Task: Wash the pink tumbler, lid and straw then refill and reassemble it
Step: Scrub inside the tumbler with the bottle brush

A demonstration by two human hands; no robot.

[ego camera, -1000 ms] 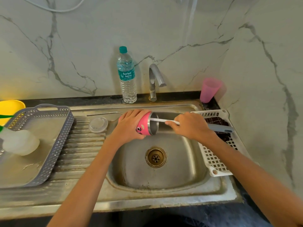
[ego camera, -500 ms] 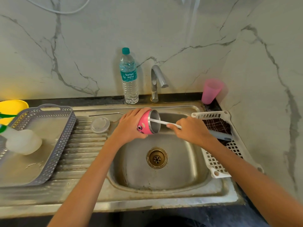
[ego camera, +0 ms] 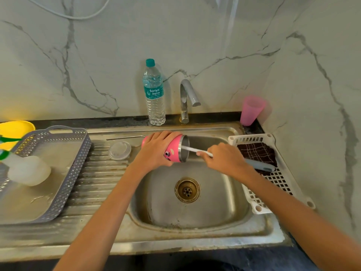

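1. My left hand [ego camera: 156, 151] wraps round the pink steel-lined tumbler [ego camera: 174, 148], held sideways over the steel sink [ego camera: 214, 208].
2. My right hand [ego camera: 224, 159] grips a white-stemmed, grey-handled brush [ego camera: 192, 149], its tip inside the tumbler's mouth.
3. The clear round lid [ego camera: 119, 150] and thin metal straw [ego camera: 125, 137] lie on the ribbed drainboard [ego camera: 101, 178].

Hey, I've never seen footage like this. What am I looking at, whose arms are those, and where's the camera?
No machine here: a person wears a camera on their head, looking down at their own arms over a kitchen sink. The left hand grips a pink tumbler tipped on its side; the right hand holds a brush poked into its mouth. A clear lid and a metal straw lie on the draining board. A water bottle stands beside the tap, and a white basket sits on the right.
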